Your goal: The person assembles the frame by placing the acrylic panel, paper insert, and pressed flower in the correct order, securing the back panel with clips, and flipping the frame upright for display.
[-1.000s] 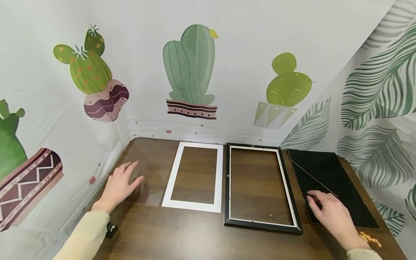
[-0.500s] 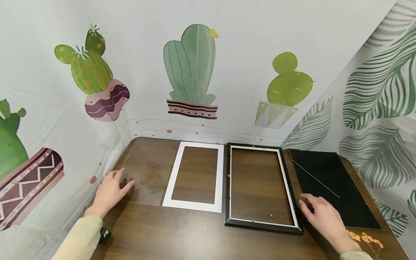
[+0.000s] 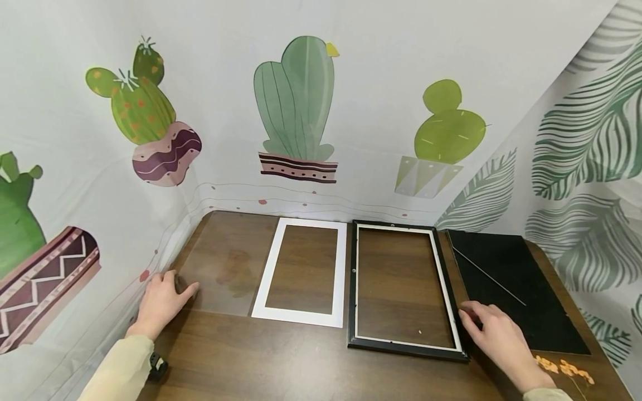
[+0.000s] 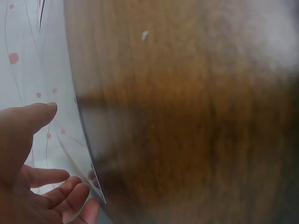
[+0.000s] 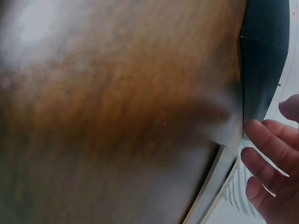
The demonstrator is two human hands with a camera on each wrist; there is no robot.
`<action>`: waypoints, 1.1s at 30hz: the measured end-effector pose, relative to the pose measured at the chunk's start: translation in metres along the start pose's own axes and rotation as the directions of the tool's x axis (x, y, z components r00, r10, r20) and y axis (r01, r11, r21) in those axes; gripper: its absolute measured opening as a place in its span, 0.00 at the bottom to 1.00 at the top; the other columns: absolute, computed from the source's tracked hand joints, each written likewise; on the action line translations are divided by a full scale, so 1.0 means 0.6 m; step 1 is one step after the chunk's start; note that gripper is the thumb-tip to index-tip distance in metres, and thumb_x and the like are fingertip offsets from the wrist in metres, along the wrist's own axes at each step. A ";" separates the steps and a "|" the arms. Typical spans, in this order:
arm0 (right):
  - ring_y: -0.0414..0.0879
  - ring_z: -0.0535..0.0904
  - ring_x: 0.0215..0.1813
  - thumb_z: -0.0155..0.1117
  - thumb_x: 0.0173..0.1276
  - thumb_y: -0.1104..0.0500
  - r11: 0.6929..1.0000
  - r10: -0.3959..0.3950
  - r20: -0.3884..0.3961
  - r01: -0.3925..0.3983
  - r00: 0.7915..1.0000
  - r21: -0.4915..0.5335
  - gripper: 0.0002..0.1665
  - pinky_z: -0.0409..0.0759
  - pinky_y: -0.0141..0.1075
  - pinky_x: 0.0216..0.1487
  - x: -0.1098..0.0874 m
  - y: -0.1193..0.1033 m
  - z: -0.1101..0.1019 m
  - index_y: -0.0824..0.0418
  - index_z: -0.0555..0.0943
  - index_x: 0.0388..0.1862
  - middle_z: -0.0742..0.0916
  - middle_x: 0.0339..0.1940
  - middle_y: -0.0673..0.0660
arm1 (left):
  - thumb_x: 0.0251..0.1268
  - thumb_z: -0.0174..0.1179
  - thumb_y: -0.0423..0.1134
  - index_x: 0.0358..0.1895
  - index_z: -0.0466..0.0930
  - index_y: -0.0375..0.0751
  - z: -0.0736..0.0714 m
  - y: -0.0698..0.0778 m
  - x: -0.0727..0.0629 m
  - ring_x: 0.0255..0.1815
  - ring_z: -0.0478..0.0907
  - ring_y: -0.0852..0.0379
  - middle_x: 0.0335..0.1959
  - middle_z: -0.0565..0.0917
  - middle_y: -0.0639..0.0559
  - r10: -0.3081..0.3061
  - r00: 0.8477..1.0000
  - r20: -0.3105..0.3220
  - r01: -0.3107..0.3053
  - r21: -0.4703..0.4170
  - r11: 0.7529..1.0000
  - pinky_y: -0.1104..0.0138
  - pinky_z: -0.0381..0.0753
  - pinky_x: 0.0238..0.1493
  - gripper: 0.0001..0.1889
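Observation:
My left hand [image 3: 160, 303] is at the left side of a clear flat sheet [image 3: 228, 267], fingers relaxed and thumb apart. In the left wrist view the fingertips [image 4: 80, 190] are right at the sheet's edge, with nothing pinched. A white mat board [image 3: 339, 273] with a rectangular window lies right of the sheet. Beside it is a black picture frame [image 3: 408, 352] with a white inner lip, lying flat. My right hand [image 3: 496, 337], loosely bent and holding nothing, has its fingertips right at the frame's lower right edge. Right of it lies a black backing board [image 3: 531, 278].
A thin pale line [image 3: 491, 274] crosses the backing board diagonally. Orange dried flowers [image 3: 567, 366] on a thin stem lie by my right wrist. A white speck [image 3: 419, 332] is inside the frame. Cactus-print fabric [image 3: 296, 195] borders the wooden table [image 3: 281, 362] behind.
My left hand has moved left and down off the clear sheet toward its left edge. The right hand has shifted left from the backing board to the frame's edge, uncovering the dried flowers.

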State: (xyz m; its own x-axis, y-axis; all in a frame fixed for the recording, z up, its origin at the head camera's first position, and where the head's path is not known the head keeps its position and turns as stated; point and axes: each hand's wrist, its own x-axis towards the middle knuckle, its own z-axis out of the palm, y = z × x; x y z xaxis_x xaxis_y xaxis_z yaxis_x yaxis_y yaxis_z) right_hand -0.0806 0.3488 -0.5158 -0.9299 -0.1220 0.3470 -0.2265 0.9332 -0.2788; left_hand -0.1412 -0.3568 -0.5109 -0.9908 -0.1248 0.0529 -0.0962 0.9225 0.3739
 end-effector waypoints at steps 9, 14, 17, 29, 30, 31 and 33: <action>0.45 0.78 0.32 0.76 0.63 0.61 1.000 -0.005 -0.006 0.005 1.000 -0.006 0.08 0.75 0.43 0.26 0.000 0.002 0.005 0.57 0.88 0.41 0.86 0.29 0.47 | 0.71 0.62 0.63 0.59 0.67 0.16 0.002 0.001 -0.010 0.55 0.67 0.16 0.53 0.68 0.13 -0.072 0.997 0.021 0.071 0.043 0.997 0.30 0.71 0.49 0.44; 0.45 0.78 0.32 0.76 0.62 0.61 1.000 -0.012 -0.013 0.012 1.000 -0.004 0.08 0.76 0.44 0.26 0.000 0.002 0.006 0.57 0.88 0.40 0.86 0.29 0.47 | 0.69 0.63 0.65 0.58 0.65 0.15 0.004 0.000 -0.010 0.56 0.66 0.15 0.53 0.67 0.13 -0.114 0.993 0.043 0.112 0.059 0.992 0.29 0.71 0.48 0.46; 0.45 0.78 0.31 0.76 0.62 0.62 1.000 -0.019 -0.022 0.019 1.000 -0.004 0.08 0.75 0.43 0.26 0.001 0.001 0.007 0.57 0.88 0.40 0.86 0.28 0.47 | 0.69 0.63 0.65 0.57 0.65 0.15 0.004 0.001 -0.011 0.55 0.66 0.14 0.53 0.66 0.13 -0.119 0.992 0.050 0.116 0.063 0.991 0.29 0.71 0.48 0.47; 0.41 0.75 0.31 0.75 0.65 0.59 1.000 -0.015 -0.009 0.015 1.000 0.006 0.04 0.74 0.41 0.26 0.005 -0.004 0.006 0.55 0.88 0.38 0.84 0.27 0.44 | 0.66 0.62 0.71 0.44 0.65 0.17 0.003 0.001 -0.012 0.52 0.65 0.14 0.47 0.65 0.15 -0.118 0.992 0.048 0.115 0.060 0.992 0.32 0.71 0.45 0.47; 0.40 0.74 0.31 0.75 0.65 0.58 1.000 -0.013 -0.003 0.013 1.000 0.004 0.04 0.74 0.40 0.26 0.006 -0.004 0.006 0.54 0.88 0.37 0.84 0.26 0.43 | 0.65 0.62 0.71 0.44 0.65 0.17 0.003 0.001 -0.012 0.52 0.65 0.14 0.47 0.65 0.16 -0.123 0.991 0.055 0.120 0.058 0.991 0.32 0.71 0.45 0.48; 0.40 0.74 0.30 0.75 0.65 0.58 1.000 -0.011 0.001 0.011 1.000 0.005 0.03 0.73 0.39 0.26 0.006 -0.005 0.006 0.54 0.88 0.36 0.83 0.26 0.43 | 0.65 0.62 0.71 0.44 0.64 0.17 0.003 0.000 -0.012 0.52 0.65 0.14 0.47 0.65 0.16 -0.125 0.990 0.058 0.122 0.058 0.991 0.32 0.71 0.45 0.48; 0.39 0.72 0.30 0.76 0.65 0.58 1.000 -0.010 0.003 0.010 1.000 0.005 0.04 0.72 0.38 0.25 0.007 -0.005 0.006 0.54 0.87 0.35 0.81 0.25 0.42 | 0.65 0.62 0.71 0.44 0.63 0.17 0.002 0.001 -0.011 0.53 0.64 0.14 0.47 0.65 0.15 -0.132 0.989 0.065 0.129 0.057 0.990 0.32 0.71 0.45 0.48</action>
State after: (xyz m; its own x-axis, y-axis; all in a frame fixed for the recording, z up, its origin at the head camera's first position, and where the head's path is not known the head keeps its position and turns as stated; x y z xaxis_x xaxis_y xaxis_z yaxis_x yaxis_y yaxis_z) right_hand -0.0851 0.3440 -0.5167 -0.9284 -0.1321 0.3472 -0.2372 0.9302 -0.2802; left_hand -0.1347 -0.3550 -0.5124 -0.9735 -0.2215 -0.0574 -0.2280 0.9180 0.3244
